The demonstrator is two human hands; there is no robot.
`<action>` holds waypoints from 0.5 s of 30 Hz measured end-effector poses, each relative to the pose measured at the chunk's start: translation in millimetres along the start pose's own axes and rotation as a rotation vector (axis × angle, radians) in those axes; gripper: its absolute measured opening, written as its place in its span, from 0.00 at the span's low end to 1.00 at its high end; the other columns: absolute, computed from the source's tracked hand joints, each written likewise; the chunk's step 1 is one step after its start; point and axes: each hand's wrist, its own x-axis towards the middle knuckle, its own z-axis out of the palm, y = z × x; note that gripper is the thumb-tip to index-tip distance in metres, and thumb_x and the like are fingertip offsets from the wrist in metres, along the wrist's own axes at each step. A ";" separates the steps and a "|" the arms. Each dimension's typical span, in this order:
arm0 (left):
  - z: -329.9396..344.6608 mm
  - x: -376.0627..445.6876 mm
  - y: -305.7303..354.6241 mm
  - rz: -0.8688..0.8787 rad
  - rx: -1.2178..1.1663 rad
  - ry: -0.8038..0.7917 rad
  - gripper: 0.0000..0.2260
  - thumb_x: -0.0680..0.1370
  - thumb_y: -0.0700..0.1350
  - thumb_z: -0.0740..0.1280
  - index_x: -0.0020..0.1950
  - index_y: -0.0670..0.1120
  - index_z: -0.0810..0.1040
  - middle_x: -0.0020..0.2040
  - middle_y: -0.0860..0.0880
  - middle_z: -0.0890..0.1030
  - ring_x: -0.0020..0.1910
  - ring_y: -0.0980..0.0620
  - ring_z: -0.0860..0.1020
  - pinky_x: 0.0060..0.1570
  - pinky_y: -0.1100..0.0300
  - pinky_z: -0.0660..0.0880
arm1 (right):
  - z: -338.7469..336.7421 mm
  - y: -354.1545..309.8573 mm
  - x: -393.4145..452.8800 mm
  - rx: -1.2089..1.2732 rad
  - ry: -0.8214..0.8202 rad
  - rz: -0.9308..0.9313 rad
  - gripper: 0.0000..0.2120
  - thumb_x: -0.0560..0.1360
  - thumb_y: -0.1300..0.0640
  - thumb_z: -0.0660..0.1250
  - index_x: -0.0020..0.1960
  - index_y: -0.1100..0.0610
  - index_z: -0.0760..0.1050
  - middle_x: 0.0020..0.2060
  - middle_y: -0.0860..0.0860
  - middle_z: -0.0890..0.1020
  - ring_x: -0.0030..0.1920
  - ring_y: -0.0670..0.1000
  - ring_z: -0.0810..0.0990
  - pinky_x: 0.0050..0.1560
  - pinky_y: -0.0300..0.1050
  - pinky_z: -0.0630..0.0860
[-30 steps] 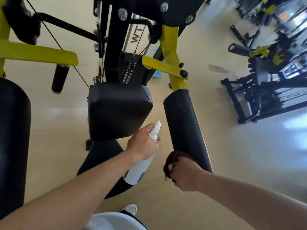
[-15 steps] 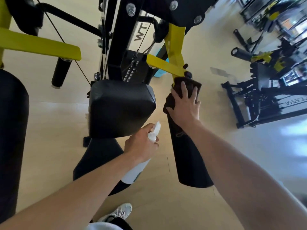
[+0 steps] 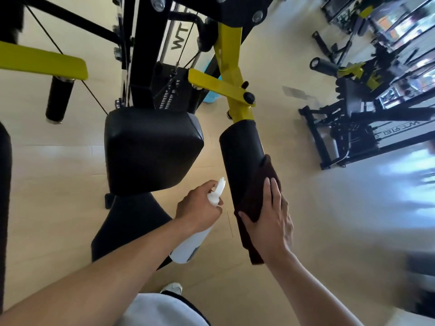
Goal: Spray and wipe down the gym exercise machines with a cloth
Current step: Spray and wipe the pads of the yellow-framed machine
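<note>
- The right hand (image 3: 270, 222) lies flat on a dark brown folded cloth (image 3: 257, 203), its fingers (image 3: 274, 191) straight and close together, the thumb spread toward the near edge of the cloth. A flat palm spreads pressure across the fabric, which suits wiping a rounded pad better than a pinch would.
- Under those fingers the cloth is draped over the lower half of a long black cylindrical padded roller (image 3: 242, 156). One end of the cloth reaches beyond the fingertips up the roller; the other hangs past the heel of the hand, below the roller's end.
- The roller hangs from a yellow steel arm (image 3: 231, 74) of the machine, well beyond the fingertips, so the bare upper part of the padding probably remains to be wiped.
- The left hand (image 3: 200, 208) is curled round the neck of a white plastic spray bottle (image 3: 190, 243); its fingers (image 3: 217, 209) wrap just under the nozzle, though I cannot tell whether one sits on the trigger. The nozzle points past the fingertips toward the roller, kept ready beside the wiping hand for another spray.
- A black square padded cushion (image 3: 150, 149) hangs just beyond the left fingers, apart from them, likely the next pad to clean.
</note>
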 end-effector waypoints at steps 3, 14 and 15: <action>-3.5 2.4 -0.7 -0.004 -0.021 0.030 0.20 0.74 0.42 0.69 0.63 0.61 0.74 0.48 0.59 0.83 0.49 0.51 0.80 0.50 0.52 0.77 | -3.8 -25.3 52.2 0.051 -0.003 -0.009 0.50 0.75 0.38 0.72 0.85 0.52 0.46 0.84 0.52 0.53 0.81 0.59 0.57 0.70 0.60 0.73; -13.3 9.8 -16.2 -0.029 0.007 0.110 0.23 0.74 0.43 0.69 0.65 0.62 0.73 0.51 0.59 0.83 0.51 0.51 0.80 0.52 0.51 0.78 | -15.4 -91.0 187.2 -0.427 -0.052 -0.422 0.23 0.80 0.42 0.63 0.71 0.50 0.75 0.74 0.51 0.73 0.82 0.65 0.51 0.76 0.75 0.51; -13.0 9.2 -15.6 -0.028 0.006 0.108 0.23 0.74 0.43 0.69 0.65 0.62 0.73 0.51 0.59 0.83 0.51 0.51 0.80 0.52 0.51 0.78 | -17.7 -88.6 180.5 -0.540 -0.094 -0.516 0.22 0.80 0.41 0.61 0.70 0.47 0.77 0.73 0.49 0.74 0.82 0.64 0.51 0.76 0.76 0.47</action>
